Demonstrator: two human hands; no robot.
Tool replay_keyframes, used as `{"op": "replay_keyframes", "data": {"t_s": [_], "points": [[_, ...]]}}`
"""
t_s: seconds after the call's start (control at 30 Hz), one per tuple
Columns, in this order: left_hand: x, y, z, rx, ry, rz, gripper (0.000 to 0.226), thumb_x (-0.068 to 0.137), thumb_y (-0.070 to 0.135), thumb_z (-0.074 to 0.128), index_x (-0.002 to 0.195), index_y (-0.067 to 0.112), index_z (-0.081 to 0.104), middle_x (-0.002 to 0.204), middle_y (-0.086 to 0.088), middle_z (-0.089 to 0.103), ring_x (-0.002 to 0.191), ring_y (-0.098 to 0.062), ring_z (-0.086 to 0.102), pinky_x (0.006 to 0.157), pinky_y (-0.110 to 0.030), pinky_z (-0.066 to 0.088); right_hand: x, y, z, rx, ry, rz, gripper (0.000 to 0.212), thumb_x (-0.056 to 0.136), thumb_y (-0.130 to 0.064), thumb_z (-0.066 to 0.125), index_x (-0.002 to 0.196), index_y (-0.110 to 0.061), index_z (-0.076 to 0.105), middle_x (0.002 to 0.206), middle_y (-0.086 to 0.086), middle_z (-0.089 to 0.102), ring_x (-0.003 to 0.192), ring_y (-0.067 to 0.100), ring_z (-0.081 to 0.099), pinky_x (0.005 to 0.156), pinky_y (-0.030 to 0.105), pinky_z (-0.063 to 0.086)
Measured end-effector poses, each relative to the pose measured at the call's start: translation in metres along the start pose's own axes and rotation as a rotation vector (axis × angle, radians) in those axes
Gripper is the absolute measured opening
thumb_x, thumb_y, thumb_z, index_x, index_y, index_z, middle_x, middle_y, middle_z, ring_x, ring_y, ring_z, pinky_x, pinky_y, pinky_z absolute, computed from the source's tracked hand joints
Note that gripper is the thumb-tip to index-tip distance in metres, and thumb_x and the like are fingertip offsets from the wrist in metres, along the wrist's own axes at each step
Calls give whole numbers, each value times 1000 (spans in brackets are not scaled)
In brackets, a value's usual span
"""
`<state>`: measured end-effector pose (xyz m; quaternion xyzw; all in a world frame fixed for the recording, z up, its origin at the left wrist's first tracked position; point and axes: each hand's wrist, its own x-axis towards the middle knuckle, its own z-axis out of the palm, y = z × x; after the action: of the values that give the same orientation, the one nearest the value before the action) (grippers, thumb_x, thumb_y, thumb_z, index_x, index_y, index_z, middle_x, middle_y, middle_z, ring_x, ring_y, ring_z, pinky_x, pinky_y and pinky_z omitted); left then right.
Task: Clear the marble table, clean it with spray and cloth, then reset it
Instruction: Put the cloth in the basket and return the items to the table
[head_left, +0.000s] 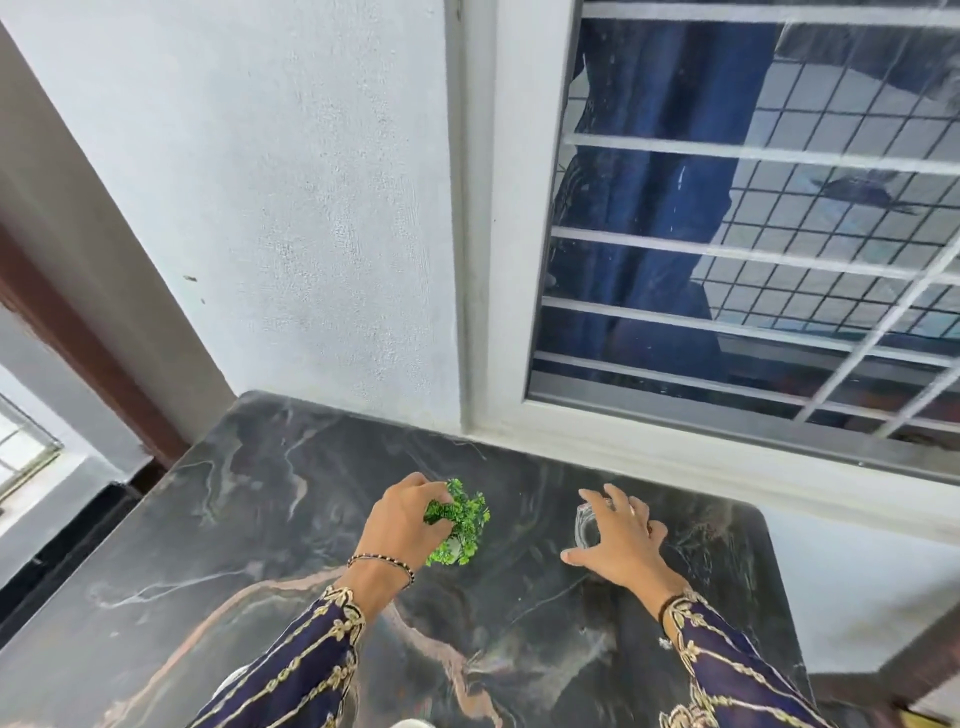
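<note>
A dark marble table (249, 499) with pale veins fills the lower view. Near its middle stands a small green plant (465, 519) in a white pot. My left hand (408, 525) is wrapped around the plant from the left, fingers in the foliage. To the right a clear glass (586, 526) stands on the marble. My right hand (621, 545) is spread over the glass, fingers apart, touching its far side; a firm grip is not evident.
A white wall (311, 208) rises behind the table. A barred window (727, 260) with a white frame sits at the back right, its sill just beyond the glass. The table's right edge (779, 571) lies near my right hand.
</note>
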<state>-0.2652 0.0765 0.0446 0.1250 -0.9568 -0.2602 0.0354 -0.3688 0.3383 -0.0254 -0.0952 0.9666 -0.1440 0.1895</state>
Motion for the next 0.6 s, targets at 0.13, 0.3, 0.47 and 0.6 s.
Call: {"op": "replay_keyframes", "data": {"t_s": [0.13, 0.3, 0.47, 0.6], "points": [[4, -10, -4, -22, 5, 5, 23, 76, 18, 70, 98, 24, 72, 95, 5, 61, 63, -12, 50, 64, -22, 41, -2, -26, 8, 17, 14, -102, 83, 86, -53, 74, 156, -33, 34, 170, -1, 15, 157, 31, 4, 124, 53, 14], [9, -32, -17, -28, 12, 7, 23, 78, 16, 69, 100, 22, 71, 96, 3, 61, 59, -14, 47, 62, -23, 41, -7, -82, 30, 110, -15, -218, 64, 88, -45, 73, 145, -33, 49, 165, -6, 27, 152, 24, 13, 123, 45, 19], [21, -72, -37, -28, 32, -19, 23, 79, 15, 68, 100, 22, 72, 98, 2, 61, 60, -14, 46, 62, -24, 40, -2, -152, 58, 376, -89, -269, 51, 89, -30, 77, 137, -27, 60, 142, -6, 55, 126, 13, 52, 104, 29, 48], [41, -107, -58, -42, 71, -14, 22, 78, 14, 69, 100, 20, 72, 99, 0, 62, 67, -15, 51, 68, -26, 44, 12, -213, 71, 525, -144, -261, 56, 87, -23, 80, 138, -24, 57, 129, -6, 66, 99, 0, 67, 83, 17, 56]]}}
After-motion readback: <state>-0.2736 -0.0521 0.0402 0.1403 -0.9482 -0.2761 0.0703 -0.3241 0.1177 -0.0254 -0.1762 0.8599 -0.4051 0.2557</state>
